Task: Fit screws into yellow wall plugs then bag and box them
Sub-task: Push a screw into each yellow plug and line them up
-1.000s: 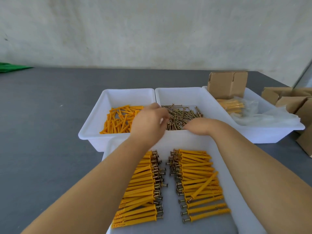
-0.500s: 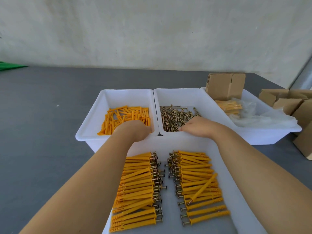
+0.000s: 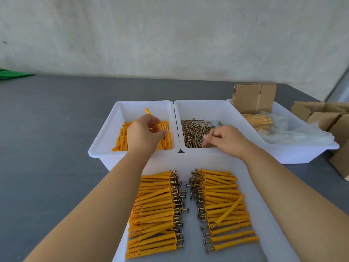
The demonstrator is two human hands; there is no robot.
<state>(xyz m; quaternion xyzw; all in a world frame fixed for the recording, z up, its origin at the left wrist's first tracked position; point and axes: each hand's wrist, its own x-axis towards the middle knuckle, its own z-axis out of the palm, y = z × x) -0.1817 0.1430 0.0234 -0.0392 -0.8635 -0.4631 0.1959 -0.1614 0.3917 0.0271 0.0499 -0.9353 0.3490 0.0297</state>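
Surface: dark grey tabletop [image 3: 47, 148], pale plaster wall behind.
Plug bin: white plastic tub [image 3: 105, 140], centre-left of frame, holds loose yellow wall plugs [image 3: 122, 137].
L hand [image 3: 143, 133]: over plug bin, fingers curled, pinching yellow plugs; one sticks up past the fingertips.
Screw bin: second white plastic tub [image 3: 222, 108], touching plug bin on its right, holds brass-coloured screws [image 3: 194, 133].
R hand [image 3: 226, 138]: in screw bin, thumb + fingers pinching one screw.
Front tray: white tray [image 3: 251, 174], lower centre, two rows of assembled plug+screw sets [image 3: 221, 207], screw heads facing the middle gap.
Upper right: third white tub [image 3: 306, 154] w/ clear plastic bags [image 3: 294, 133], bagged plugs, brown cardboard box [image 3: 253, 97]; more cardboard boxes [image 3: 321, 116] at right edge.
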